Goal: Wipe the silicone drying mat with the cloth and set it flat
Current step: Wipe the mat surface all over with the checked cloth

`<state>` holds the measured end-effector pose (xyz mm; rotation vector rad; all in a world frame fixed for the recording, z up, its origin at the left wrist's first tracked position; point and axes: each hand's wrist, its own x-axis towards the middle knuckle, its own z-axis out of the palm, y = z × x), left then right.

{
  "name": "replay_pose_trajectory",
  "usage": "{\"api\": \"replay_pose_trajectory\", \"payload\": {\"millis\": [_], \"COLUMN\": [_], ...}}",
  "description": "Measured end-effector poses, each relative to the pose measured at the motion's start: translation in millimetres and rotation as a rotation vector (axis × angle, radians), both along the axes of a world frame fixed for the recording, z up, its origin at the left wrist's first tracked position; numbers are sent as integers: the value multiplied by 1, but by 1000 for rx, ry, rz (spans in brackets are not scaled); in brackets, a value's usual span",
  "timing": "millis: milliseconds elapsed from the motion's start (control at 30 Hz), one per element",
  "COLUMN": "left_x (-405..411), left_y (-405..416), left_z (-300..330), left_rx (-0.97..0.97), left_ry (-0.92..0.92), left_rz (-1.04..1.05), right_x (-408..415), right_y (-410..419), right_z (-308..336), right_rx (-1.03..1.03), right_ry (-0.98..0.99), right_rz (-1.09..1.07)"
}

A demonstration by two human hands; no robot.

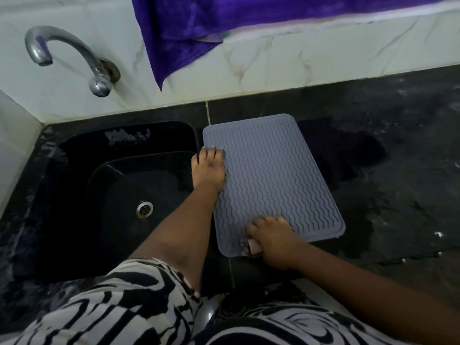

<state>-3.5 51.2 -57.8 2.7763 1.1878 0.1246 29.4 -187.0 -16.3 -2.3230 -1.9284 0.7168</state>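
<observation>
Right of the sink [74, 155], mat [273, 175] lies flat on desk [398, 170]. Left hand [210, 168] pins its sink-side edge, palm flat; right hand [273, 241] grip closed on cloth [254, 249] at near edge. Risk: wet desk, hard stroke skids mat sinkward.

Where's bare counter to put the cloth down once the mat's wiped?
Right of the mat, the dark counter lies bare to the frame edge, though it looks wet. A narrow strip runs between mat and tiled wall. Crowded: left hand at the sink edge, right hand with cloth.
</observation>
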Motion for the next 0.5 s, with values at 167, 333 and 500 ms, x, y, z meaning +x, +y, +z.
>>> {"api": "replay_pose_trajectory", "payload": {"millis": [167, 333, 500], "left_x": [-3, 12, 56], "left_y": [16, 47, 72], "left_z": [5, 17, 8], "left_rx": [-17, -68, -75], "left_ry": [-139, -251, -33], "left_rz": [-25, -7, -136], "right_x": [56, 124, 166], "right_y": [60, 143, 241], "right_z": [39, 51, 47], "right_rx": [343, 260, 387], "right_ry": [423, 322, -20], "right_rz": [-483, -541, -403]}}
